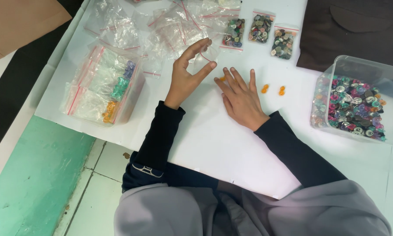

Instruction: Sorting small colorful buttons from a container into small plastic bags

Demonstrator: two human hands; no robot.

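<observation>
The left hand (185, 74) pinches a small clear bag (204, 59) open; the right hand (240, 98), flat and released, should slide the orange button (222, 79) steadily toward its mouth.

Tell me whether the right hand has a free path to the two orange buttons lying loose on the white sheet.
Probably yes. The right hand lies flat on the white sheet, and the two orange buttons sit just beside its fingers with only bare sheet between.

So the small clear zip bag (204, 59) with the red seal strip is held up, pinched open, just above centre frame. Three tiny orange buttons lie flat on the white sheet: one (222, 79) at the fingertips, two (264, 88) (282, 90) just right of centre.
</observation>
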